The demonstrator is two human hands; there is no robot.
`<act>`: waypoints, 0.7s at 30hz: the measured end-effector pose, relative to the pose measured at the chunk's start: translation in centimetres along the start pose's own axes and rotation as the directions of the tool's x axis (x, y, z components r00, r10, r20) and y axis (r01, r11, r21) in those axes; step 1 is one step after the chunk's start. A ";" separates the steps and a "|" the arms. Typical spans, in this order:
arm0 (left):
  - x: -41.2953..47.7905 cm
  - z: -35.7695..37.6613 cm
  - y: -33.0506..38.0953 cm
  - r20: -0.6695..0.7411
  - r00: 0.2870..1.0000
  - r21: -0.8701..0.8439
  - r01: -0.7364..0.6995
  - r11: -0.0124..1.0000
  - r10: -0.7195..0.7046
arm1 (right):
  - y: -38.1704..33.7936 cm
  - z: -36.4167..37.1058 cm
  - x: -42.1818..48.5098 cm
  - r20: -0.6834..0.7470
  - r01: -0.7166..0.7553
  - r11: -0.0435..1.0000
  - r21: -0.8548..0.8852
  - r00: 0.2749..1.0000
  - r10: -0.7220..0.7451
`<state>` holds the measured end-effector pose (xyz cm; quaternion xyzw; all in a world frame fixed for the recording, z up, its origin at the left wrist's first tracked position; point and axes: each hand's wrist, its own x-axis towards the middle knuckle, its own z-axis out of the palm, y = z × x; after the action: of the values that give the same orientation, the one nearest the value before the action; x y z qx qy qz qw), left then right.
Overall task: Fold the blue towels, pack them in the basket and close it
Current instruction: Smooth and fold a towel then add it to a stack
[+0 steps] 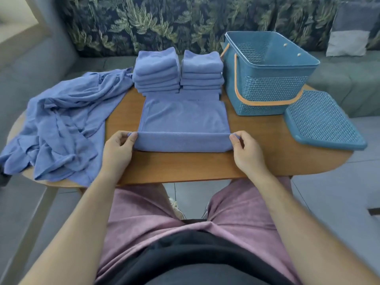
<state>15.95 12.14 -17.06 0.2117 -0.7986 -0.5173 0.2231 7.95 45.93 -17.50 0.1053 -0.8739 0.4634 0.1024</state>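
Note:
A blue towel (183,118) lies flat in the middle of the wooden table (257,161), its near edge rolled up and over. My left hand (118,149) pinches the left corner of that lifted edge and my right hand (246,151) pinches the right corner. Behind it stand two stacks of folded blue towels (157,70) (202,68). A heap of unfolded blue towels (67,124) covers the table's left end. The blue basket (265,97) with orange handles stands open at the back right, nothing visible inside it. Its blue lid (322,122) lies flat to the right of it.
A grey sofa with a leaf-patterned back runs behind the table, with a grey cushion (347,36) at the far right. My legs in pink shorts are under the table's near edge. The lid overhangs the table's right edge slightly.

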 end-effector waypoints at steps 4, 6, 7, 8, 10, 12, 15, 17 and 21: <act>0.0 0.1 0.5 0.012 0.999 -0.068 0.048 0.997 -0.048 | -0.1 -0.5 0.2 0.002 0.018 1.000 0.008 1.000 -0.018; -0.2 0.3 0.9 0.060 0.997 -0.091 0.056 0.994 -0.051 | 0.0 -0.6 -0.1 -0.005 0.088 0.993 -0.077 0.996 -0.089; -0.2 0.4 1.0 0.090 0.996 -0.027 0.007 1.000 -0.004 | -0.2 -0.5 -0.2 -0.013 0.153 0.975 -0.164 0.987 -0.157; 0.0 0.6 1.0 0.132 0.989 0.104 -0.087 0.991 0.073 | -0.5 -0.2 -0.3 -0.013 0.225 0.943 -0.246 0.972 -0.236; 0.6 1.3 1.2 0.250 0.944 0.390 -0.299 0.871 0.213 | -1.4 1.0 -0.4 0.058 0.323 0.871 -0.369 0.944 -0.326; 1.3 2.3 1.8 0.386 0.886 0.507 -0.435 0.744 0.256 | -2.3 2.8 -0.2 0.231 0.321 0.830 -0.456 0.943 -0.238; 1.9 4.2 2.3 0.546 0.822 0.586 -0.512 0.628 0.160 | -3.2 4.8 0.8 0.448 0.284 0.780 -0.558 0.894 -0.006; 1.7 5.2 2.0 0.584 0.808 0.626 -0.512 0.589 0.081 | -3.3 5.3 1.3 0.493 0.268 0.757 -0.596 0.866 0.081; 0.3 5.3 0.7 0.558 0.828 0.660 -0.483 0.576 0.056 | -3.3 4.9 0.5 0.509 0.265 0.742 -0.616 0.853 0.118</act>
<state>12.57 16.12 -18.31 0.0230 -0.9933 -0.1124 -0.0166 8.05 39.96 -17.47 0.2178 -0.9697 0.0698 -0.0860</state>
